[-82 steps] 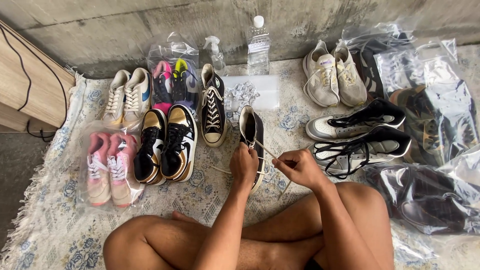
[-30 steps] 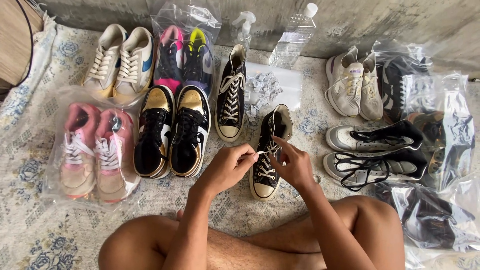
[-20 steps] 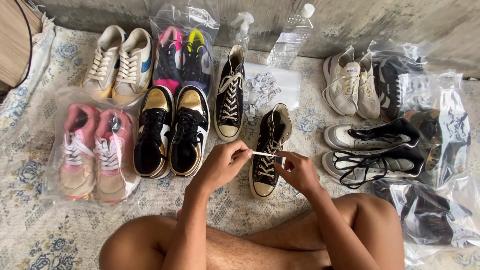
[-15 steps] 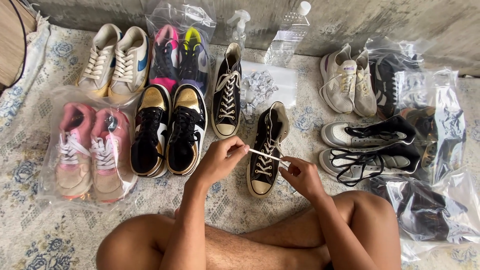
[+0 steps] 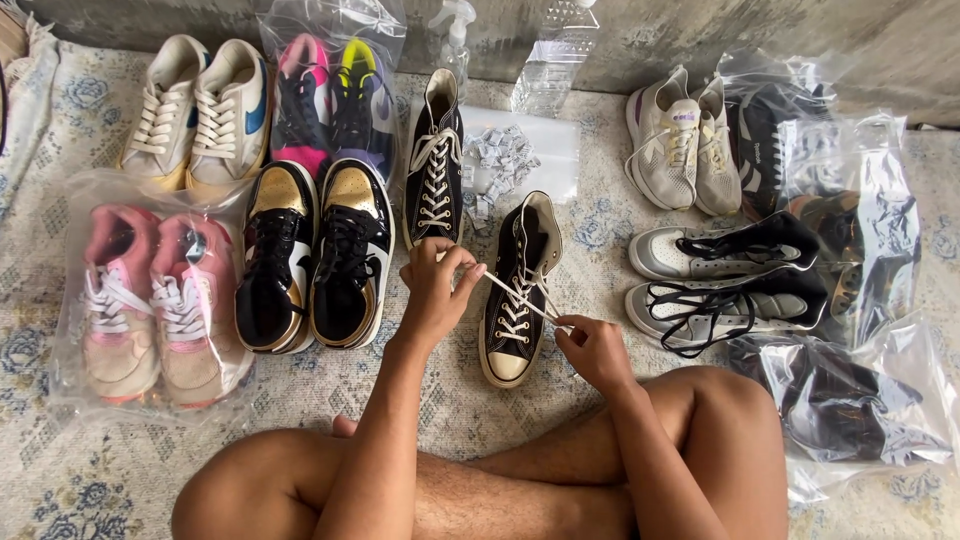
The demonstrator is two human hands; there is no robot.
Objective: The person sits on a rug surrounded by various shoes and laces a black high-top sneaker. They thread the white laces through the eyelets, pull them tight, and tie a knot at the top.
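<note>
1. Since a moment earlier the two hands had drawn further apart, and the white lace [image 5: 522, 300] was pulled out taut between them, slanting across the shoe.
2. The left hand [image 5: 436, 290] was raised beside the black high-top shoe [image 5: 517, 290], its grip pinching one end of the lace between thumb and fingertips.
3. The right hand [image 5: 594, 350] sat lower, near the toe end of the shoe, its grip pressed together on the other end of the lace.
4. The shoe lay flat on the patterned rug [image 5: 80, 470], toe towards the person, just in front of the crossed legs.
5. Its matching black shoe [image 5: 435, 165] stood just behind and to the left, laced up.
6. A black and gold pair [image 5: 315, 255] sat left of the left hand, and a pink pair in a clear bag [image 5: 150, 300] lay further left.
7. To the right were grey shoes with black laces [image 5: 725, 280] and more bagged shoes [image 5: 850, 410].
</note>
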